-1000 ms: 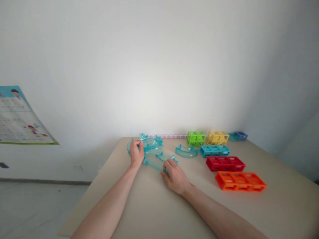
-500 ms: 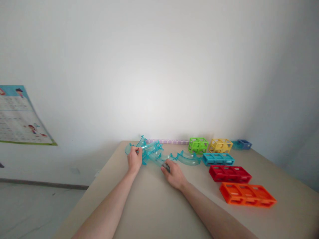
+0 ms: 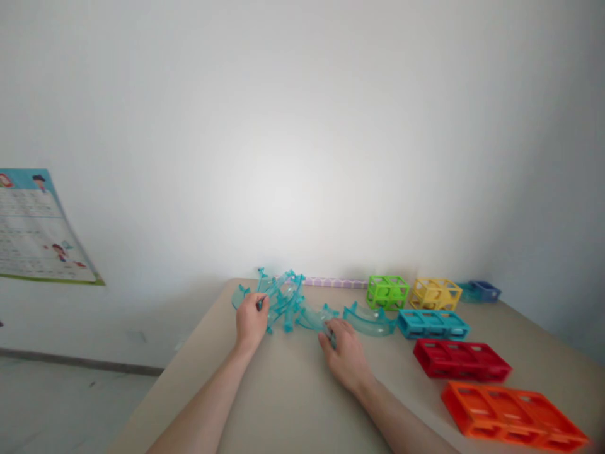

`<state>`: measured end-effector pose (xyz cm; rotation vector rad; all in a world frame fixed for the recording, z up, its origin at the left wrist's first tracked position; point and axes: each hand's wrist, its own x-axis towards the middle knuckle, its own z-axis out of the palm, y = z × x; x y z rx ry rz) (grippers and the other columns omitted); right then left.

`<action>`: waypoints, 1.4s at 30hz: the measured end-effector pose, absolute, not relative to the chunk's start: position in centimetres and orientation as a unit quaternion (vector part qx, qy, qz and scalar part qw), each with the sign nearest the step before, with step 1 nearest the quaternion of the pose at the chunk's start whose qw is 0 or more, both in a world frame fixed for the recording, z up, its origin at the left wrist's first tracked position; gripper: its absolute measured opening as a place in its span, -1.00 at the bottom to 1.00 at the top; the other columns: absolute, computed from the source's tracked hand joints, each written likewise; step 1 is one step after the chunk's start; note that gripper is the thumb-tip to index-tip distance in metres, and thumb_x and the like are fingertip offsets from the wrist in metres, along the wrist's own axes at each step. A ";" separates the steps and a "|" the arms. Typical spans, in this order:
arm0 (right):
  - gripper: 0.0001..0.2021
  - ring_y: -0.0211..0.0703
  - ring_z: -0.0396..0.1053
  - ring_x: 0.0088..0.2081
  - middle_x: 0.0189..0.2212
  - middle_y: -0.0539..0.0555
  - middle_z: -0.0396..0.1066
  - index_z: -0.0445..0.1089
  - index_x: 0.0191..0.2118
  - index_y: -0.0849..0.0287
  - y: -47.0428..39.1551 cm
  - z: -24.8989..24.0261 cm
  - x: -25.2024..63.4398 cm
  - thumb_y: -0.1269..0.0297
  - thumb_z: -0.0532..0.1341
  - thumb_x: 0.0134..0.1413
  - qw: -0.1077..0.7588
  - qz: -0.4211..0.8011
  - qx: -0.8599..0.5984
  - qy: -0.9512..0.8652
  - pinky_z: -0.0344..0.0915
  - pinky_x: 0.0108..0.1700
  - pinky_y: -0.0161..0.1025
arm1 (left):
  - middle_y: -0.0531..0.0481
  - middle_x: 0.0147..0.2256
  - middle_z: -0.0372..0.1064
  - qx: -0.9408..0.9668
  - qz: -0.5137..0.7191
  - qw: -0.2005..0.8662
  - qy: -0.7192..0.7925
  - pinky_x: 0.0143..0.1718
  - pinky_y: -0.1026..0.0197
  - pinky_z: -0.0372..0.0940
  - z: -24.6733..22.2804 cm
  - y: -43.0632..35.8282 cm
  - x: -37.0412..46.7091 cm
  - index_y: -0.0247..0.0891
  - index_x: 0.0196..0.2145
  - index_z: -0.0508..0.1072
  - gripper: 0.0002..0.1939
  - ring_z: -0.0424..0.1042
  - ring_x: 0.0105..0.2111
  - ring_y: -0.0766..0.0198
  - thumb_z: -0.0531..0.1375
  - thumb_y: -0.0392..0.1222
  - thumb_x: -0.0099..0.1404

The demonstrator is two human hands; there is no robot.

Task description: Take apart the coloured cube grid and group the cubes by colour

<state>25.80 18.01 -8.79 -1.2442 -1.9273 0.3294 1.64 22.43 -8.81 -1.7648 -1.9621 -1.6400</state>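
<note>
Tracks, translucent blue, lie heaped just beyond the left hand, whose thumb and forefinger meet around a dark sliver too small to identify; whether it grips a track cannot be told. The right hand bends low over a greyish piece, its exact hold hidden by the fingers, perhaps steadying that piece against the table. A curved track rests beyond and rightward of this hand. Frames in several colours stand to its right, presumably grouped there to leave both hands working room.

Beige table with translucent teal pieces and colourful open frames on top.
</note>
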 end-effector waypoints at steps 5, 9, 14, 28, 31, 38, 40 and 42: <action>-0.85 -0.10 0.41 -0.36 -0.44 0.03 0.44 0.35 -0.30 0.16 17.9 -8.4 25.4 0.23 0.09 0.17 0.403 0.184 -0.487 -0.753 0.29 -0.28 -0.23 | -0.06 -0.43 0.46 -0.507 -0.581 0.011 -0.637 -0.33 0.17 0.32 -9.0 22.7 1.8 -0.27 -0.38 0.44 -0.81 0.43 -0.45 0.19 0.10 -0.12 0.21; -0.75 -0.14 0.39 -0.46 -0.55 0.00 0.40 0.25 -0.36 0.14 17.7 -8.0 25.9 0.13 0.00 0.27 0.437 0.207 -0.499 -0.719 0.25 -0.38 -0.27 | -0.04 -0.45 0.45 -0.462 -0.616 0.004 -0.638 -0.33 0.17 0.33 -9.0 22.7 1.6 -0.26 -0.38 0.42 -0.81 0.43 -0.46 0.19 0.11 -0.10 0.20; -0.75 -0.18 0.35 -0.48 -0.54 -0.03 0.36 0.24 -0.27 0.14 17.3 -8.1 25.7 0.09 -0.02 0.30 0.452 0.221 -0.460 -0.731 0.25 -0.38 -0.30 | -0.07 -0.39 0.42 -0.447 -0.643 0.022 -0.622 -0.12 0.05 0.29 -8.0 22.0 1.2 -0.25 -0.40 0.43 -0.85 0.40 -0.30 0.12 0.15 -0.13 0.13; -0.66 -0.09 0.31 -0.10 -0.12 0.14 0.26 0.27 0.10 0.10 17.6 -8.7 25.4 0.31 -0.08 0.30 0.451 0.207 -0.388 -0.777 0.26 0.00 -0.13 | 0.10 -0.64 0.24 -0.253 -0.758 -0.162 -0.579 -0.53 0.14 0.40 -8.1 23.2 0.3 -0.24 -0.54 0.23 -0.90 0.39 -0.60 0.25 0.10 -0.21 0.06; -0.63 -0.09 0.31 -0.13 -0.13 0.15 0.23 0.26 0.13 0.12 17.7 -8.8 25.4 0.32 -0.07 0.30 0.445 0.213 -0.383 -0.781 0.28 -0.02 -0.12 | 0.13 -0.66 0.21 -0.242 -0.762 -0.168 -0.577 -0.48 0.14 0.42 -7.7 23.3 -0.3 -0.21 -0.56 0.16 -0.88 0.40 -0.60 0.27 0.09 -0.27 0.03; -0.62 -0.11 0.30 -0.16 -0.11 0.16 0.19 0.24 0.17 0.12 17.7 -8.8 25.4 0.31 -0.06 0.31 0.427 0.224 -0.379 -0.790 0.29 -0.04 -0.11 | 0.08 -0.51 0.30 -0.289 -0.734 -0.031 -0.614 -0.36 0.11 0.35 -7.3 21.9 0.0 -0.25 -0.37 0.34 -0.87 0.39 -0.53 0.23 0.13 -0.17 0.11; -0.62 -0.10 0.29 -0.14 -0.11 0.16 0.18 0.24 0.17 0.12 17.7 -8.7 25.4 0.31 -0.06 0.31 0.426 0.224 -0.382 -0.789 0.28 -0.02 -0.10 | 0.03 -0.44 0.31 -0.318 -0.717 0.020 -0.620 -0.19 0.05 0.31 -7.0 21.5 -0.1 -0.25 -0.36 0.35 -0.88 0.40 -0.39 0.17 0.13 -0.17 0.13; -0.62 -0.10 0.28 -0.13 -0.10 0.16 0.18 0.24 0.17 0.11 17.6 -8.7 25.4 0.31 -0.06 0.31 0.425 0.223 -0.384 -0.789 0.27 0.00 -0.10 | -0.03 -0.38 0.31 -0.352 -0.698 0.059 -0.621 -0.07 0.01 0.24 -6.9 21.3 -0.2 -0.24 -0.38 0.34 -0.91 0.37 -0.26 0.12 0.12 -0.19 0.14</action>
